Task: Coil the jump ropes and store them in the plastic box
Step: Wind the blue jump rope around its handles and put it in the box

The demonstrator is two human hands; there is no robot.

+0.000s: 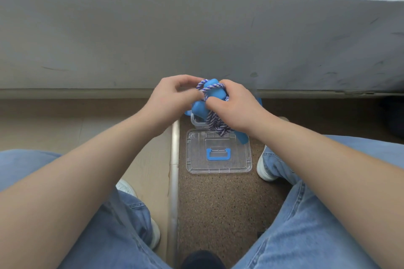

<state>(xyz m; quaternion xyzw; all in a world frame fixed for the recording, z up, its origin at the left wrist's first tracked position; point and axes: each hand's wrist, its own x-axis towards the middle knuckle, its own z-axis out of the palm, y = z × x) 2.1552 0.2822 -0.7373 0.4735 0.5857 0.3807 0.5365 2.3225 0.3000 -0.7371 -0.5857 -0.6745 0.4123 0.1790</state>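
Note:
I hold a jump rope with blue handles (211,91) and a purple-and-white twisted cord (215,123) in front of me, above the floor. My left hand (172,98) pinches a strand of the cord at the top of the bundle. My right hand (235,105) grips the handles and the coiled cord, whose loops hang down below it. Under the hands stands the clear plastic box (195,122), mostly hidden. Its clear lid (218,166) with a blue handle lies flat on the floor just in front of it.
A metal threshold strip (174,170) runs along the floor between light flooring on the left and speckled brown carpet (218,207). A grey wall (196,39) rises right behind the box. My knees in blue jeans and white shoes (264,168) flank the lid.

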